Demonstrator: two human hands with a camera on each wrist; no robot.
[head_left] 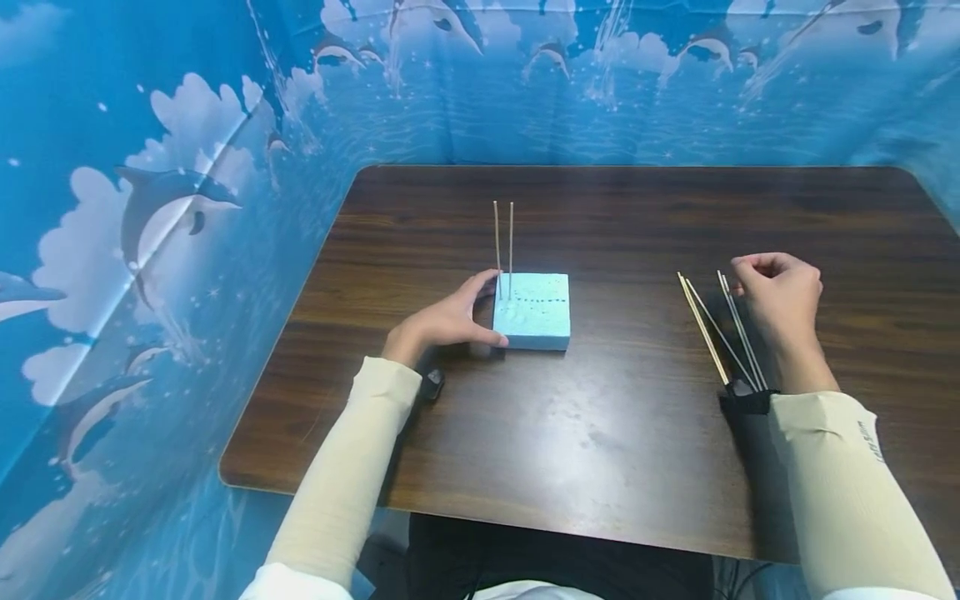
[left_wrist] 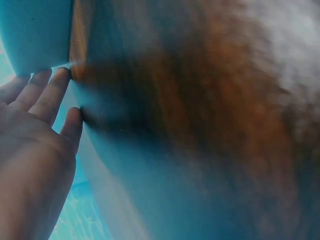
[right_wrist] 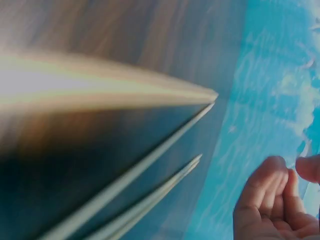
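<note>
In the middle of the head view a light blue foam block [head_left: 532, 310] lies flat on the dark wooden desk [head_left: 615, 450]. Two thin wooden sticks [head_left: 503, 248] stand upright in it, close together, near its upper left corner. A row of small dark holes runs across the top face to the right of them, and no stick stands in those holes.

The left hand [head_left: 450, 321] rests against the left side of the block. Its thumb lies along the lower left edge and its fingers reach up toward the base of the sticks, so the hand seems to steady the block. In the left wrist view the fingers [left_wrist: 47, 95] look nearly straight and touch the blue foam at the upper left of the frame; they do not wrap around it.

At the right of the head view several loose sticks [head_left: 720, 329] lie on the desk, just left of the right hand [head_left: 776, 300]. This hand is curled, with fingertips bent toward the thumb. In the right wrist view the thumb and fingers [right_wrist: 265, 195] are close together at the lower right, apart from the sticks, and I see nothing between them, though the picture is blurred.

My judgement: the work is in an early part. Two sticks are planted, and several more wait on the desk.
</note>
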